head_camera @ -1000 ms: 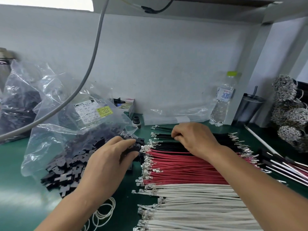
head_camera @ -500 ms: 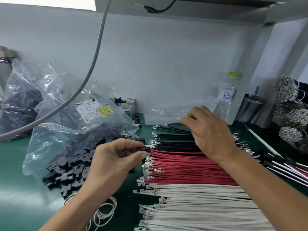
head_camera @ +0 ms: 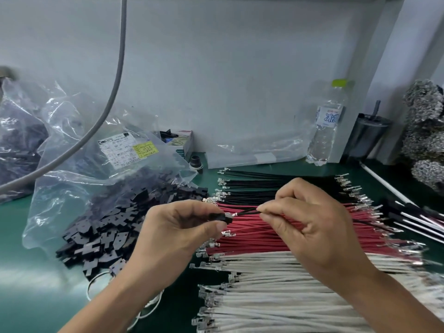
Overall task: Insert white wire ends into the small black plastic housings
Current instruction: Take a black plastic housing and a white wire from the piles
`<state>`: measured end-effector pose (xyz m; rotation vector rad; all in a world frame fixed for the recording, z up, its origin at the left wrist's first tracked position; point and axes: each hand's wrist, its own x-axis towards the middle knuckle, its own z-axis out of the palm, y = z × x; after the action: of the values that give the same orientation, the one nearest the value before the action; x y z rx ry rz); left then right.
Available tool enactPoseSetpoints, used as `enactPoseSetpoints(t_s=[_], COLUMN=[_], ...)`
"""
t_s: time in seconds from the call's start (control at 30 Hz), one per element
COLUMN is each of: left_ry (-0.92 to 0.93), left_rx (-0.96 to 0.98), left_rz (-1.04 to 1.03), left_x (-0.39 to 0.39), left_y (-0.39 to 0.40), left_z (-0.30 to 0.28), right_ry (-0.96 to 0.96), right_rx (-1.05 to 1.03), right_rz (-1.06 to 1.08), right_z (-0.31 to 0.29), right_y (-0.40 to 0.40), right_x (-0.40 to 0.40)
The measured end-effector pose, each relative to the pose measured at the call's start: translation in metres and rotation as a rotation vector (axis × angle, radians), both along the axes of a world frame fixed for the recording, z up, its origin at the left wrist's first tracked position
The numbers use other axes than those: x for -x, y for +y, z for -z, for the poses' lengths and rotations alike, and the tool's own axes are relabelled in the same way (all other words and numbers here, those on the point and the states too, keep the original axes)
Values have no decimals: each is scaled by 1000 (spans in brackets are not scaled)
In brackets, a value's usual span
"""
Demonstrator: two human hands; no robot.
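I pinch housing [head_camera: 219, 217] in left hand [head_camera: 175, 236]; right hand [head_camera: 310, 227] pinches black wire [head_camera: 247, 212], terminal at its mouth; next, push straight in.

The green-matted workbench [head_camera: 28, 296] carries rows of black, red and white terminal-tipped wires [head_camera: 276, 308] beneath the fingers, and a clear plastic bag of black housings [head_camera: 101, 227] left of them.

Black housing [head_camera: 217, 218] meets a black wire's [head_camera: 247, 212] metal terminal.
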<state>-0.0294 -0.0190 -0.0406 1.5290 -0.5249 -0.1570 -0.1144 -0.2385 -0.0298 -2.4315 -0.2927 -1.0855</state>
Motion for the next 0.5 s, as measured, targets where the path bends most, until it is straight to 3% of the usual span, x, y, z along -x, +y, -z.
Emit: enactPoseSetpoints(t_s=[0.5], left_ry=[32], left_rx=[44], left_rz=[3], left_x=[3], left_y=[0], left_z=[-5], right_ry=[41], right_rx=[-60], right_rz=[-47], right_z=[-4], right_y=[0], right_x=[1])
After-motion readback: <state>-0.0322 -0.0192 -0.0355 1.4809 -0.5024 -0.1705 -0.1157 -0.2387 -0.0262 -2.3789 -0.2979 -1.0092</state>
